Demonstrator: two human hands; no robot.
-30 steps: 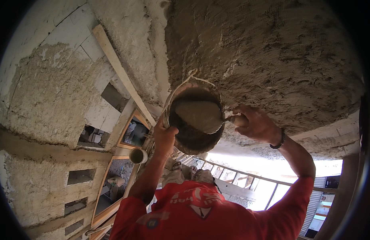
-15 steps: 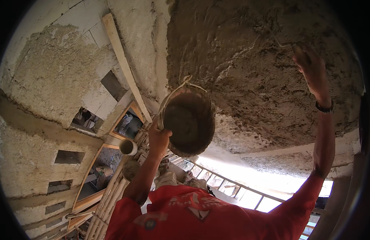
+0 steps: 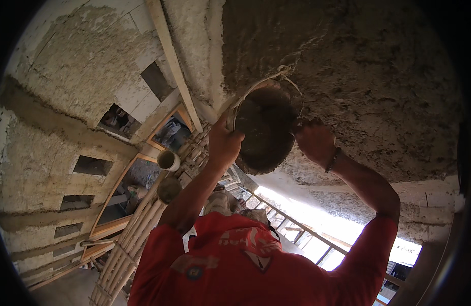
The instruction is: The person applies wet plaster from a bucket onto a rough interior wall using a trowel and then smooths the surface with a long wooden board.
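Observation:
My left hand (image 3: 224, 145) grips the left rim of a round, mortar-caked bucket (image 3: 262, 167), which is held up before the wall with its mouth toward me. Dark wet mortar (image 3: 263, 122) shows inside, and a pale rope handle (image 3: 295, 84) arcs over the far rim. At the bucket's right rim, my right hand (image 3: 317, 144) is closed in a fist around a trowel's handle. The blade cannot be seen against the dark bucket. Behind, the wall (image 3: 378, 97) is coated in rough, dark plaster.
A long wooden batten (image 3: 174, 61) leans at the left wall's corner. Lower down are a pale bucket (image 3: 168, 160), a second mortar-coated container (image 3: 169, 189) and bundled poles (image 3: 126, 250). A ladder-like wooden frame (image 3: 302, 229) stands below right. Framed openings (image 3: 126, 199) pierce the left wall.
My right hand has come down and left from the upper right of the wall to the bucket's rim. The bucket in my left hand now appears farther up and right.

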